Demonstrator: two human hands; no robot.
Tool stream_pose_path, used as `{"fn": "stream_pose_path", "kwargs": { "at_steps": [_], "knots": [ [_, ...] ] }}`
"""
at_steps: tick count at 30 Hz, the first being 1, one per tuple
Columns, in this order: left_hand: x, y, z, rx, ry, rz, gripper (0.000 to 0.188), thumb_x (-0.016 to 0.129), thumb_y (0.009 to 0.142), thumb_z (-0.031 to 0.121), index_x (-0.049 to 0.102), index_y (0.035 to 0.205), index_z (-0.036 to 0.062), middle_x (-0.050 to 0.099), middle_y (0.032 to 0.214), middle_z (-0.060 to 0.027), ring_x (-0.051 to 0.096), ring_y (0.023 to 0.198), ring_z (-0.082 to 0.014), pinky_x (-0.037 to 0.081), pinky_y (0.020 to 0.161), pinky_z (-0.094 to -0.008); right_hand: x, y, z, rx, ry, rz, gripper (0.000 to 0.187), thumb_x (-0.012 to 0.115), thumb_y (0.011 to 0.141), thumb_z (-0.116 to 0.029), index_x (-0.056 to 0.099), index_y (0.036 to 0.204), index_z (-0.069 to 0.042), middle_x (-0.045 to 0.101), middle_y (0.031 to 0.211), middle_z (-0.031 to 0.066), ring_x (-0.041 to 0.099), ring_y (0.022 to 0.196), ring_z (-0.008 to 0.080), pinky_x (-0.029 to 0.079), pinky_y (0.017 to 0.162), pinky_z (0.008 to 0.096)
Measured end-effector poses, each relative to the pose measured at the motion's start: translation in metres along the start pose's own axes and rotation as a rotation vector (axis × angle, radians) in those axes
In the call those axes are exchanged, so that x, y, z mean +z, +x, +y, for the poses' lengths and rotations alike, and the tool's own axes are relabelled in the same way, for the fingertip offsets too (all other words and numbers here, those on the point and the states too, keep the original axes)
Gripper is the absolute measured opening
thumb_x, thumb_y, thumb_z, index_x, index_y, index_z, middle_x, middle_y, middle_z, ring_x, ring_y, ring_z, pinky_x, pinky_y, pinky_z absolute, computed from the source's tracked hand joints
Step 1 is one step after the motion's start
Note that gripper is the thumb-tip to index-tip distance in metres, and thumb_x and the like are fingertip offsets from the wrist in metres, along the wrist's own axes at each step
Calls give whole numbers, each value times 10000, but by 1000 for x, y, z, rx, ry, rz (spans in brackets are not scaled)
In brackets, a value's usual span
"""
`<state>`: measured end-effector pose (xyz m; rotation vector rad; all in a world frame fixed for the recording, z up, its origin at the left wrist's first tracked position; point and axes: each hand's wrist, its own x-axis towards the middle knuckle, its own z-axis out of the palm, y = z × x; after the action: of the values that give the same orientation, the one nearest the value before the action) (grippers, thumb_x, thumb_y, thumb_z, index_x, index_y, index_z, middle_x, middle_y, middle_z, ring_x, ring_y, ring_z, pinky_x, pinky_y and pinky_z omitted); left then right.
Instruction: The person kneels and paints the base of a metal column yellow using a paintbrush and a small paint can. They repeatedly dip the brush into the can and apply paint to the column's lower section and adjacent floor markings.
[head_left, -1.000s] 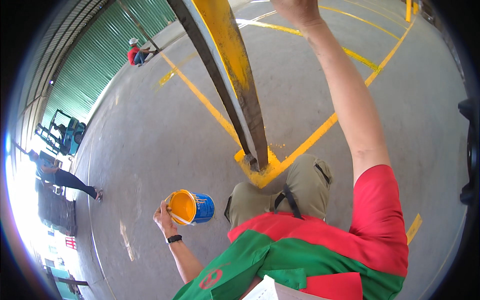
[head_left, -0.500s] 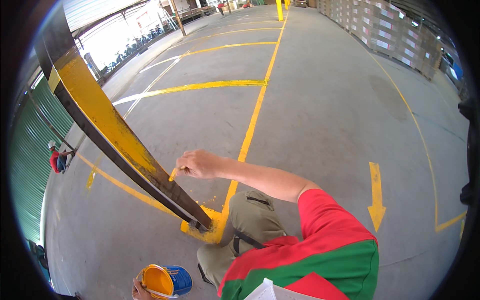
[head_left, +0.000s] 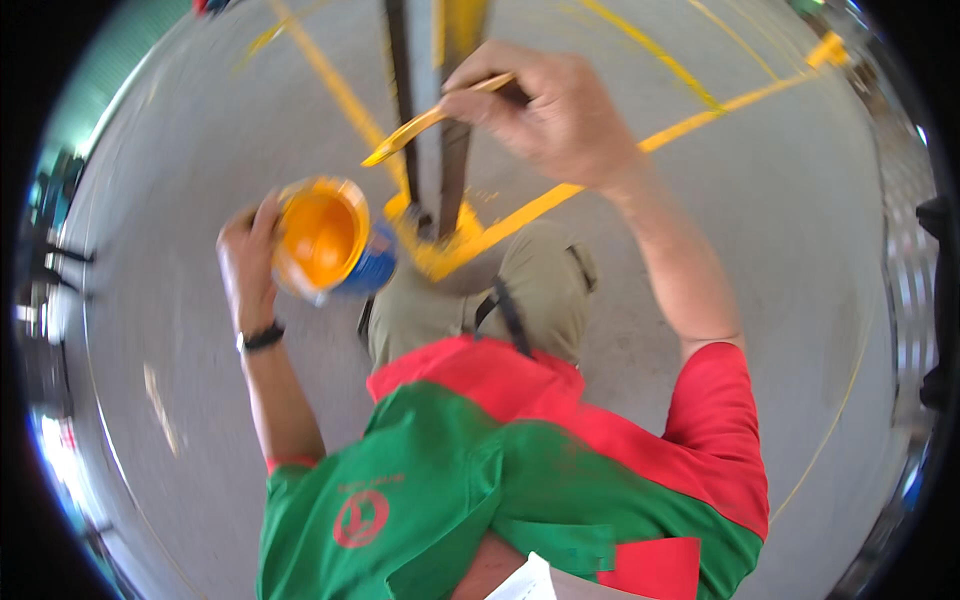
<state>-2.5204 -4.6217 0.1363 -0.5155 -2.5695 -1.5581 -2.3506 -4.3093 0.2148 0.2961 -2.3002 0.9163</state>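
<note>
My left hand [head_left: 250,245] grips the side of a blue paint can [head_left: 376,262] whose mouth is tilted toward me. Inside it is yellow-orange paint [head_left: 315,238]. In my right hand [head_left: 560,115] is a slim paintbrush [head_left: 428,118], pinched by its handle. Its yellow-coated tip points down and left, above and just right of the can's rim, apart from it. Past the brush rises a steel column [head_left: 428,150], dark and grey low down and yellow higher up. Yellow paint [head_left: 435,262] covers the floor around its foot.
Yellow floor lines [head_left: 560,195] run away from the column's foot to both sides. My bent knees [head_left: 545,290] are close to the column. At the far left stand dark objects [head_left: 50,250], blurred, by a green wall [head_left: 125,60].
My view has tipped down and turned. The paintbrush has left the column's face and is now near the can. My left hand and the can have come up fully into view.
</note>
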Motion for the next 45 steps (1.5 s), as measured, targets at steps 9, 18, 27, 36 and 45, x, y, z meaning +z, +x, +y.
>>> {"fn": "stream_pose_path", "kwargs": {
  "at_steps": [9, 18, 27, 36, 45],
  "knots": [
    [21, -3, 45, -61, -163, -166, 375, 719, 903, 309, 743, 857, -63, 658, 686, -42, 572, 629, -94, 461, 605, -257, 69, 24, -22, -38, 28, -412, 190, 700, 922, -240, 704, 1005, -69, 728, 802, 138, 697, 732, 308, 535, 656, 407],
    [62, -26, 56, 6, -80, -325, 416, 701, 892, 367, 762, 892, -45, 709, 689, -108, 654, 616, -150, 518, 626, -299, 134, -17, 24, -23, -423, -875, 244, 688, 911, -309, 724, 1051, -113, 740, 913, 111, 717, 913, 297, 562, 778, 437],
    [80, -34, 78, 33, -49, -391, 390, 700, 893, 354, 773, 874, -29, 722, 687, -120, 674, 609, -169, 529, 619, -308, 94, -44, 29, 170, -368, -604, 174, 709, 897, -227, 755, 1013, -105, 728, 829, 115, 707, 879, 304, 559, 778, 427],
    [84, -16, 109, 157, -50, -339, 404, 711, 898, 373, 774, 889, -27, 720, 677, -90, 666, 610, -142, 516, 603, -286, -2, -63, 3, 297, 126, -61, 158, 735, 920, -147, 718, 1015, -22, 740, 854, 104, 698, 814, 187, 537, 716, 297],
    [82, 5, 119, 177, -88, -267, 404, 715, 904, 373, 770, 872, -26, 700, 673, -78, 629, 608, -118, 497, 605, -271, 17, -78, 46, 576, 431, 355, 256, 700, 974, -282, 719, 962, -27, 705, 743, 55, 605, 585, 92, 431, 510, 230]
  ]
}}
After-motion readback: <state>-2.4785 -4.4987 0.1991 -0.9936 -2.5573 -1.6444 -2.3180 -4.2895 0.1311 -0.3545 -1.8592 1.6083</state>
